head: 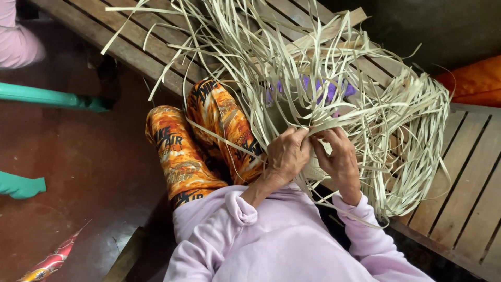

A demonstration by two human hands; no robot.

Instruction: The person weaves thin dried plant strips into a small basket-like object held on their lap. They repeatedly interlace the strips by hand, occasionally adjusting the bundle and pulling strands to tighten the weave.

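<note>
- Head view: the left hand (286,154) is closed, its fingers curled over a few pale flat straw strips (334,78) pinched at the fingertips, right where the strips cross in front of the body.
- The right hand (340,156) sits just beside the left, knuckles almost touching it; its grip is also closed on the same strips, thumb and fingers pressed around them.
- Under both hands shows a small woven patch (314,169) of the same pale material, partly hidden by the fingers.
- The loose strips fan out from the hands in a big tangled heap, up and to the right, lying over the slatted wooden bench (469,177).
- A purple object (326,89) shows through the strips near the middle of the heap; what it is cannot be told.
- Lilac sleeves (360,224) cover both forearms; orange patterned trousers (193,146) cover the knees left of the hands.
- An orange cloth (475,78) lies at the right edge; a teal bar (47,96) crosses the red floor (78,172) at left.
</note>
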